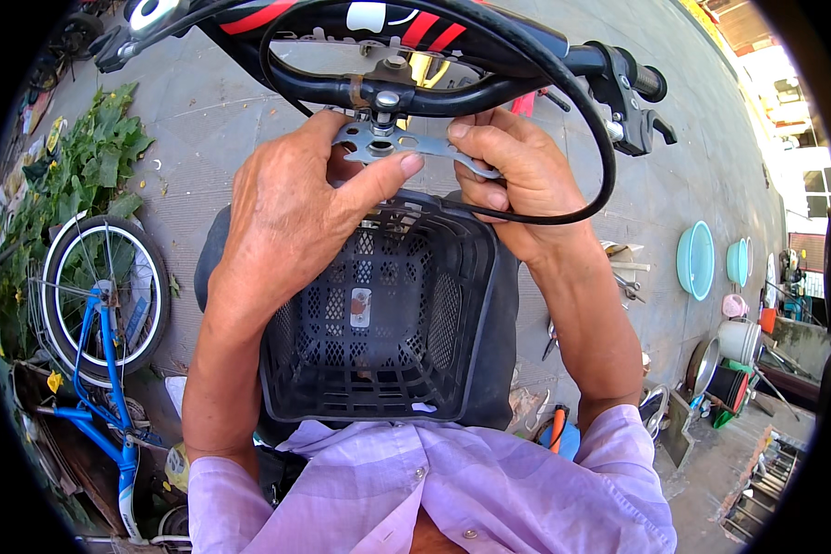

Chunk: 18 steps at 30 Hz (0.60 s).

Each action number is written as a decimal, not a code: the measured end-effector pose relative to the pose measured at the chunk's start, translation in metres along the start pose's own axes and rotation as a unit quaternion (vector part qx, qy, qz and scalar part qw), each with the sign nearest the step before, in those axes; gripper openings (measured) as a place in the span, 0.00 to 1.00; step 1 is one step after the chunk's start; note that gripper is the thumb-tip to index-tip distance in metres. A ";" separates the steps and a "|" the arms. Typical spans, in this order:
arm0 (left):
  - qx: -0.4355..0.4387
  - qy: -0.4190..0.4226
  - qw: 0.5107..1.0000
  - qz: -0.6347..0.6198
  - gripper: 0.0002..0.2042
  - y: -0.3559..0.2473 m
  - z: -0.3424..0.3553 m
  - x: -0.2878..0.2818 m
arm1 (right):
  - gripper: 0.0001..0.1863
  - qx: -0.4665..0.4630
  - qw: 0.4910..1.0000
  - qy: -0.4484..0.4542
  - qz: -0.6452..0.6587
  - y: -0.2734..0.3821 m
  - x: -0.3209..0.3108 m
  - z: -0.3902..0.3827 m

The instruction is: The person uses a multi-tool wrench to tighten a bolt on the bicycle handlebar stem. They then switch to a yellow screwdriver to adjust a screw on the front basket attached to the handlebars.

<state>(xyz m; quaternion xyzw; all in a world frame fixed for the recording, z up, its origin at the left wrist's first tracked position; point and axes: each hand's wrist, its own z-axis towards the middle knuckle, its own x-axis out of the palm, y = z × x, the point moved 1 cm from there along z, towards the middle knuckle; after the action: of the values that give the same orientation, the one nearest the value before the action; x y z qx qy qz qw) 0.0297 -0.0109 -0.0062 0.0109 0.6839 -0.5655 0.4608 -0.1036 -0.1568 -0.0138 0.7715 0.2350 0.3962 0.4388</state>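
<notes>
The black handlebar [316, 90] is stretching just beyond the left hand [291, 189] and the right hand [517, 166]; the black basket [445, 323] is opening upward below and between them. Between the hands, a flat metal spanner [425, 146] is lying close by the nut [380, 130] — whether it is encircling it, I cannot tell. The left hand is pinching its holed end, the right gripping the other. The bolt [388, 98] is already sitting in place; the work at the nut is seemingly continuing, unfinished.
</notes>
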 end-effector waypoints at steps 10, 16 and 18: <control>-0.003 0.001 1.000 -0.001 0.25 0.001 0.002 0.002 | 0.12 -0.010 1.000 -0.020 0.013 -0.002 -0.002 0.006; 0.008 -0.010 1.000 0.019 0.25 -0.002 0.003 0.001 | 0.12 -0.002 0.999 -0.034 0.001 -0.001 0.001 0.003; 0.011 -0.012 1.000 0.021 0.25 -0.002 0.003 0.001 | 0.11 0.005 0.999 -0.041 -0.007 -0.001 0.001 0.004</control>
<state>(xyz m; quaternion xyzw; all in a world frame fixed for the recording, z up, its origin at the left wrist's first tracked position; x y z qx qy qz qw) 0.0297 -0.0149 -0.0053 0.0232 0.6716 -0.5632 0.4808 -0.1001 -0.1574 -0.0151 0.7877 0.2242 0.3597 0.4471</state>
